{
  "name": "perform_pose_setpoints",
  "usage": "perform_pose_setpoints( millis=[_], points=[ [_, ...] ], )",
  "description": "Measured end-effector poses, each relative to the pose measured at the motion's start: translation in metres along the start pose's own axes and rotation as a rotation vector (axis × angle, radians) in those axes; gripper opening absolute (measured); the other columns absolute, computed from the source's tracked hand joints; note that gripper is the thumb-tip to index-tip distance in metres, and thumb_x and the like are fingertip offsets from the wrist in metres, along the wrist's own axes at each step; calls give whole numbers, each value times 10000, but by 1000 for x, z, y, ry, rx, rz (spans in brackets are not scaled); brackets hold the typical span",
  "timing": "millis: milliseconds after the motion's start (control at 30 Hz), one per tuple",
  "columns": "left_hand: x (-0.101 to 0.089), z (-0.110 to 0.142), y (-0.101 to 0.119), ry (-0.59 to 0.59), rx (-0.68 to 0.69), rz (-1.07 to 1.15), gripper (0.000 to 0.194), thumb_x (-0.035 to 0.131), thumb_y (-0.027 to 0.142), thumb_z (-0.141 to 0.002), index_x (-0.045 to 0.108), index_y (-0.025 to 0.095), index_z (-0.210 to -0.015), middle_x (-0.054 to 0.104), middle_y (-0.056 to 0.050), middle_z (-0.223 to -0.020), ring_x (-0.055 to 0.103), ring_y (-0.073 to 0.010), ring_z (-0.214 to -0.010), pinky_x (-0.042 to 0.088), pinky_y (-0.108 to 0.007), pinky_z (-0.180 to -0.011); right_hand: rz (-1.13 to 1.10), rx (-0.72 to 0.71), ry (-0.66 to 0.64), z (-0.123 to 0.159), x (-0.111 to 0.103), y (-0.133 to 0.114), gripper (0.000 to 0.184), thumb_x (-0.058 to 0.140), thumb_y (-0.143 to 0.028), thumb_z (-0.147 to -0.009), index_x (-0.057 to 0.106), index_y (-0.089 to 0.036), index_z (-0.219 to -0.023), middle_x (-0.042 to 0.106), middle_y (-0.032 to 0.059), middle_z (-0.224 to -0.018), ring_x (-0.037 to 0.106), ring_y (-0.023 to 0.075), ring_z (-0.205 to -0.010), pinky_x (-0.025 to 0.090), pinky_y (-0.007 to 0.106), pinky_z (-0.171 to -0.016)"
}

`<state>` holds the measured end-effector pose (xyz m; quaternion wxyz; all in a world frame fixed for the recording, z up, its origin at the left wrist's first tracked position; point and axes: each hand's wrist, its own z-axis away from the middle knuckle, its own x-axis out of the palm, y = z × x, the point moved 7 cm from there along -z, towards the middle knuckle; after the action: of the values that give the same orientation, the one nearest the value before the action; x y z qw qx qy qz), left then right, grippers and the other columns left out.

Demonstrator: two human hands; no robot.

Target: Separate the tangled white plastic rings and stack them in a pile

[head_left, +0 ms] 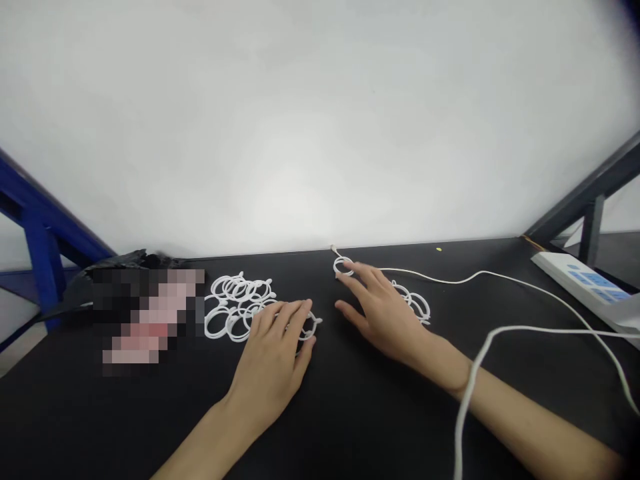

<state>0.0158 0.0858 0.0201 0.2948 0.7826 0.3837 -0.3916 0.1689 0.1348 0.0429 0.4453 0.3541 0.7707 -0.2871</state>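
Several white plastic rings (235, 303) lie in a loose heap on the black table (350, 413). My left hand (273, 357) rests flat on the right edge of that heap, fingers stretched over a few rings. My right hand (383, 310) lies open with fingers spread; its fingertips touch a single white ring (343, 266) near the table's far edge. A smaller cluster of white rings (417, 303) sits partly hidden under and behind my right hand.
A white cable (480, 277) runs from the back edge across the table and over my right forearm. A white power strip (587, 283) lies at the right. A black bag (125, 263) and a blurred patch sit at the left, by a blue frame (40, 233).
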Motion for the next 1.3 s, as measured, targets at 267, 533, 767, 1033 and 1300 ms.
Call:
perform_pose_setpoints(
  millis=[267,533,767,1033,1300],
  points=[
    [11,-1,-12,-85,-36,-84,410,424,193,-960,542,130,-1347,588,-136,-1336,504,-323,-1240,448,-550,-1026,181,117,-253,-43,54,30,570,435,-433,-987,481,-88,-1438,316,181,-1578,287,370,-1456,294,506,-1182],
    [12,-1,-13,-95,-72,-61,403,444,205,-952,572,164,-1332,578,-128,-1363,486,-324,-1288,433,-566,-1060,40,80,-165,-22,55,27,416,387,-194,-993,564,-77,-1351,506,204,-1446,392,324,-1413,365,507,-1161],
    [11,0,-12,-76,-74,-27,402,468,203,-946,571,149,-1330,590,-145,-1336,495,-341,-1274,443,-591,-1036,-111,32,-106,15,27,9,370,461,-220,-980,562,-191,-1335,573,139,-1392,522,274,-1322,496,506,-1060],
    [13,2,-15,-114,-104,-24,400,458,221,-959,553,162,-1343,573,-139,-1346,468,-338,-1285,425,-602,-1040,-181,101,-136,45,15,6,559,531,-296,-953,336,-201,-1468,514,152,-1429,492,258,-1343,478,485,-1079],
    [10,4,-5,-88,-82,2,374,479,213,-946,534,168,-1314,569,-127,-1327,467,-321,-1263,445,-582,-1018,-101,113,-64,41,-8,3,407,608,-267,-867,502,-186,-1252,528,148,-1303,567,296,-1179,521,505,-979]
  ],
)
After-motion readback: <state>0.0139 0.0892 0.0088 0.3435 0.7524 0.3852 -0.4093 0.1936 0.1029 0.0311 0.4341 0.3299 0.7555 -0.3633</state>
